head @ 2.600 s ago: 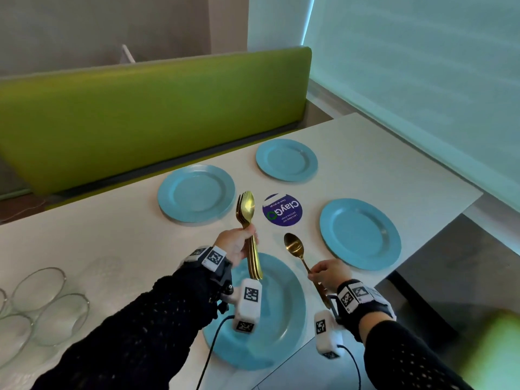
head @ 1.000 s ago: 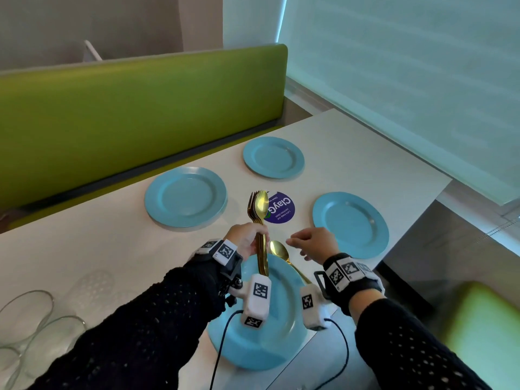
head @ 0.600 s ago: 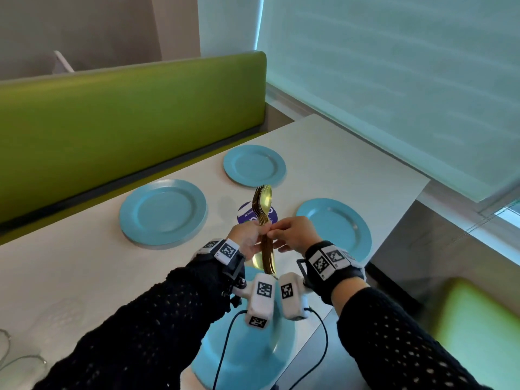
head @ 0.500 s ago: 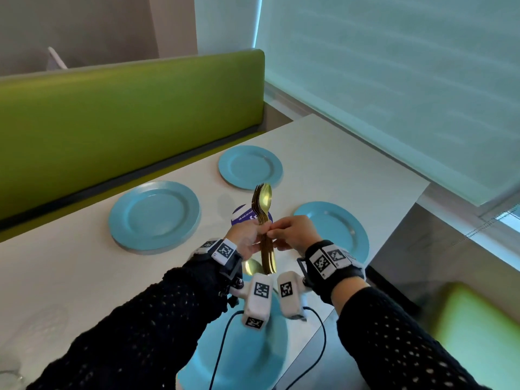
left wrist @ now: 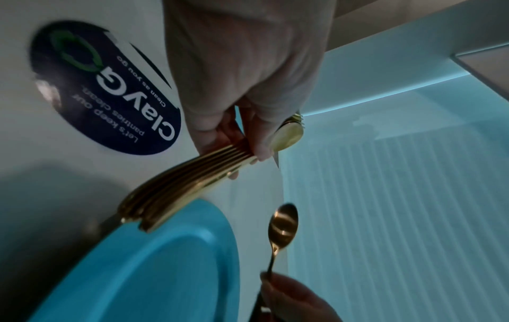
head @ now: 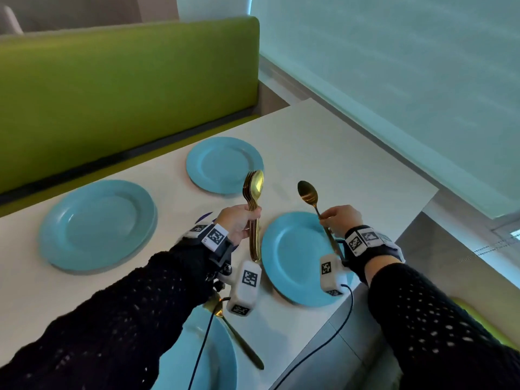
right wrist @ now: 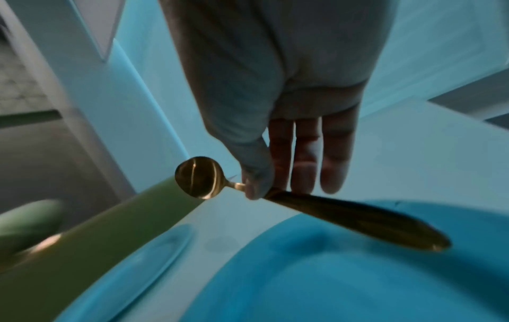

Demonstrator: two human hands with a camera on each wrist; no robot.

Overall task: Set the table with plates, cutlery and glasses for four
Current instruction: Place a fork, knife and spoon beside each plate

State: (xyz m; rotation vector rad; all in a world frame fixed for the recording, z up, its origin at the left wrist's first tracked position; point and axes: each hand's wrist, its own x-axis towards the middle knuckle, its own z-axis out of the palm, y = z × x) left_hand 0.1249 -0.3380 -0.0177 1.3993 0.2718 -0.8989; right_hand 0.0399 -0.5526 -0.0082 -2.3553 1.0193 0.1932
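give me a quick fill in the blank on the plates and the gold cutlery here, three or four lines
1. The left hand grips a bundle of gold cutlery, while the right hand pinches a single ____.
2. The number of blue plates in the head view is ____.
3. One spoon already lies beside the ____ plate, the one closest to the person.
4. The bench behind the table is ____ in colour.

Missing words: spoon; four; nearest; green
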